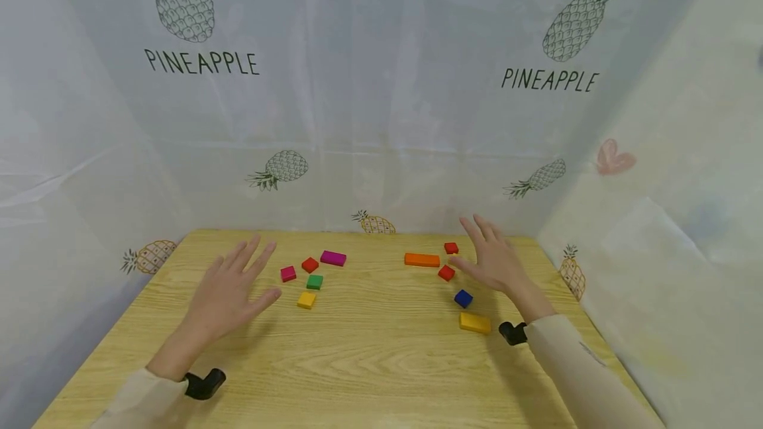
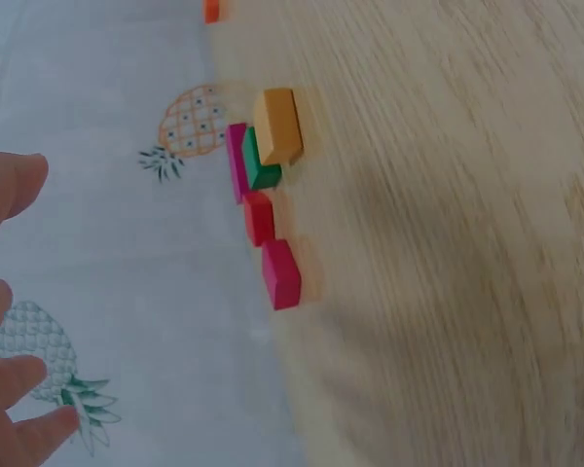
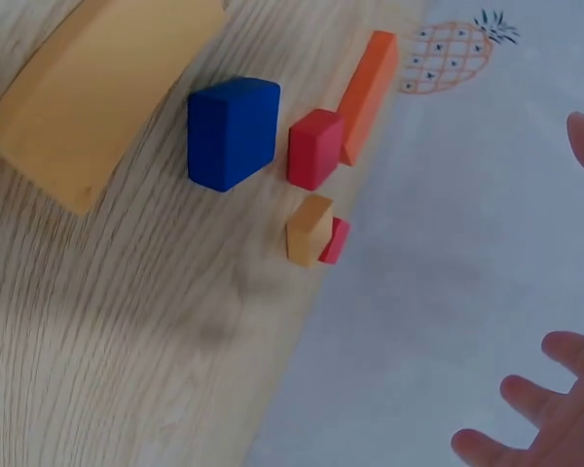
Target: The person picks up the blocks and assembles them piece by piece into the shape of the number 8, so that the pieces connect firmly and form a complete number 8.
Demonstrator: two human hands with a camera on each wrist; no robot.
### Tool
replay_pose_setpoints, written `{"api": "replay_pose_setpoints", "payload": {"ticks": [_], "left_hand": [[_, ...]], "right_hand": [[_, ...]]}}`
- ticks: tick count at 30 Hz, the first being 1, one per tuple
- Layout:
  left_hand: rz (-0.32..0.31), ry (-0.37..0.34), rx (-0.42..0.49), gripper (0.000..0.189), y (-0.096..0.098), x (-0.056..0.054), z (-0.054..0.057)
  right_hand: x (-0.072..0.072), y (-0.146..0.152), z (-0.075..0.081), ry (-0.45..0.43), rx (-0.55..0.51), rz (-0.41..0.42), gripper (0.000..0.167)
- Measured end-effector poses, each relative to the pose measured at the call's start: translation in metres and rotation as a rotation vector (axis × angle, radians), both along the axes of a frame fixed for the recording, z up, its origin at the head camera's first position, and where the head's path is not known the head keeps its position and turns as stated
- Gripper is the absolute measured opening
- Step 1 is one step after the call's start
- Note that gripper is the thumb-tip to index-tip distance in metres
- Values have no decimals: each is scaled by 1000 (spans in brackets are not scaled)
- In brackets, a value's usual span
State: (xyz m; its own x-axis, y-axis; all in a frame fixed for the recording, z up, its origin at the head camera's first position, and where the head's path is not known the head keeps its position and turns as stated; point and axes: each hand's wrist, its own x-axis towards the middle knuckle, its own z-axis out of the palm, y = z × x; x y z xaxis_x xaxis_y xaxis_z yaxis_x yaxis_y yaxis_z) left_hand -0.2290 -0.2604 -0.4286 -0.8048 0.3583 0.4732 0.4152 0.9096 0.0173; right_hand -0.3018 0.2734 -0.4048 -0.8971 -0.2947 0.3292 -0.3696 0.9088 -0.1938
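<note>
Head view: the left hand (image 1: 229, 296), spread wide, is left of the orange bar (image 1: 422, 260), near the pink block (image 1: 289, 274); the right hand (image 1: 495, 263), equally wide, is right of it, near a red block (image 1: 446, 273). Left wrist: the green block (image 2: 262, 173) lies nearer the bar than the pink block. Right wrist: the red block sits between the bar and the blue block (image 3: 229, 136).
</note>
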Motion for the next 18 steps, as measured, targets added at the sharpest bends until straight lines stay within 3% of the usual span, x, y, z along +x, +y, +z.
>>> {"api": "replay_pose_setpoints", "payload": {"ticks": [14,18], "left_hand": [[-87,-55,119,86,15,-5,-17],[-102,-87,159,84,19,-7,-22]], "right_hand": [[-26,-19,-12,-86,-89,90,85],[-31,-23,-17,-71,-137,136,81]]}}
